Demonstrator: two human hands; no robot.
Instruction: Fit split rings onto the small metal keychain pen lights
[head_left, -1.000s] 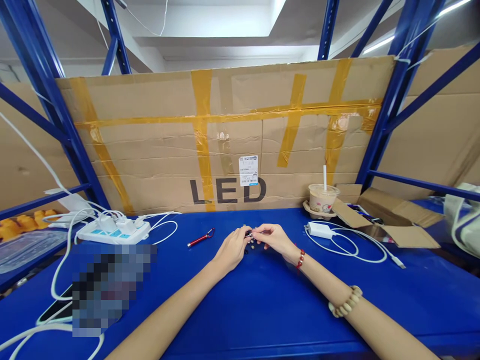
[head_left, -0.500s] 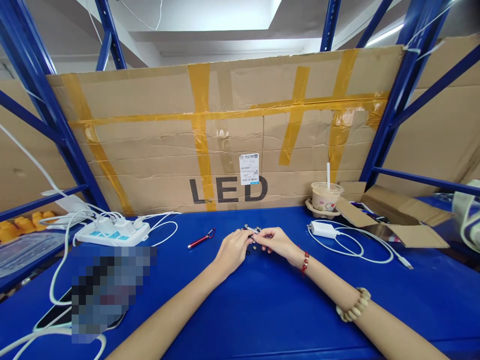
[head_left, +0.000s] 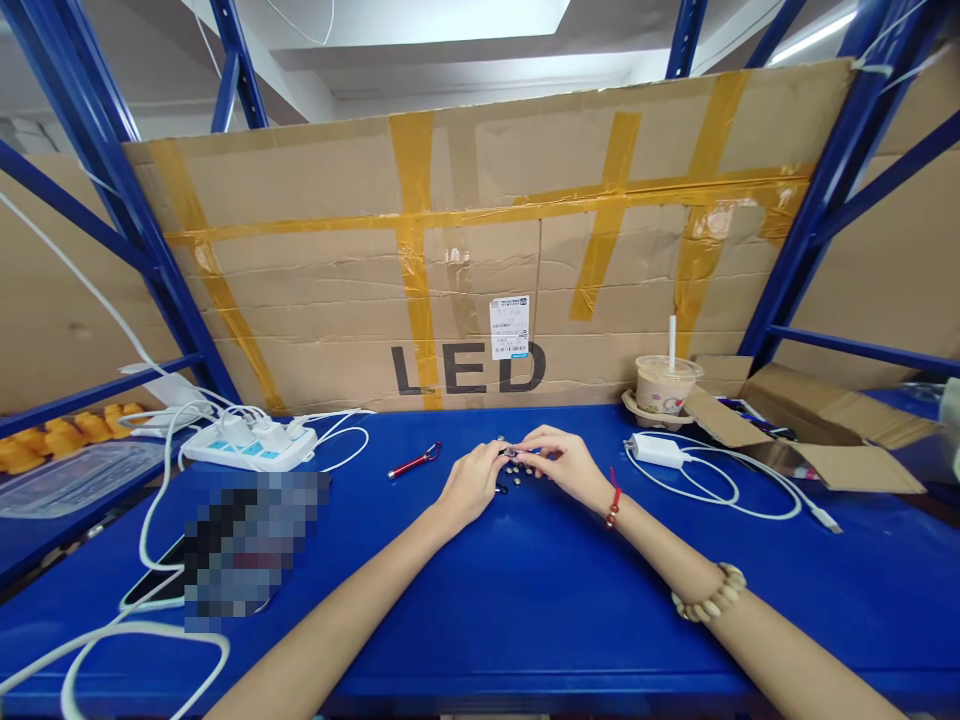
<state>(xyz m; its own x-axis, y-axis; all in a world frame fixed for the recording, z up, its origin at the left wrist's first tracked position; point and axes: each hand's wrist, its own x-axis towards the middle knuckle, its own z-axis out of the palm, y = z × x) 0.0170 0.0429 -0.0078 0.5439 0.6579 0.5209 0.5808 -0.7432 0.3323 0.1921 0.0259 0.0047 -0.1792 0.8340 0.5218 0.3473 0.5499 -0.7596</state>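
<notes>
Above the blue tabletop [head_left: 555, 600], my left hand [head_left: 469, 484] and my right hand [head_left: 564, 462] meet at the fingertips. Between them is a small dark-and-silver metal piece [head_left: 511, 453], too tiny to name, pinched from both sides. Both hands are closed on it. Small round metallic bits [head_left: 517, 481] lie scattered just under my fingers, with a small black bit [head_left: 502, 489] beside my left hand. A red pen-shaped tool with a clip [head_left: 414, 465] rests to the left of that hand.
At left are a white power strip [head_left: 251, 447] with cables and a blurred-out object [head_left: 255, 550]. To the right stand a white charger [head_left: 657, 450] with its cable, a drink cup [head_left: 664, 385] with a straw and an open carton [head_left: 847, 455]. A large cardboard sheet [head_left: 337, 310] closes the back.
The whole view has shifted slightly right and up. A light, elongated piece showed at my fingertips before; now a small dark-and-silver piece shows there. My right fingers have shifted their grip.
</notes>
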